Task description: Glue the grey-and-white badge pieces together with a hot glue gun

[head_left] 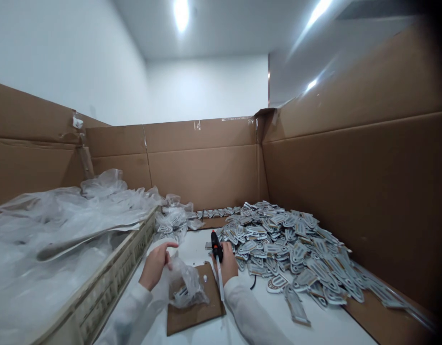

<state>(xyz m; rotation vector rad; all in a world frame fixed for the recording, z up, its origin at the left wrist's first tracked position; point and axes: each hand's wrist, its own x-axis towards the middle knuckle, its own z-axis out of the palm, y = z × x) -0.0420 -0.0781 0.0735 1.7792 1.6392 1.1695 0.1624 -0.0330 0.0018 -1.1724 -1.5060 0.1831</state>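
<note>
My right hand (pixel 228 264) is wrapped around a black hot glue gun (pixel 216 247) with a reddish tip pointing away from me. A translucent glue stick (pixel 220 278) sticks out of its back end. My left hand (pixel 156 264) is beside a clear plastic bag (pixel 188 282), its forefinger stretched out and apart from the thumb. Whether the thumb touches the bag is unclear. Grey pieces show inside the bag, which lies on a brown cardboard sheet (pixel 195 318). A small white blob (pixel 205 278) sits on that sheet near the gun.
On the right rises a large heap of grey, badge-shaped pieces (pixel 278 239). A cream plastic crate (pixel 109 292) full of clear bags (pixel 62 211) stands at left. Filled bags (pixel 172 220) lie behind my left hand. Cardboard walls (pixel 202 167) enclose the white table (pixel 271 316).
</note>
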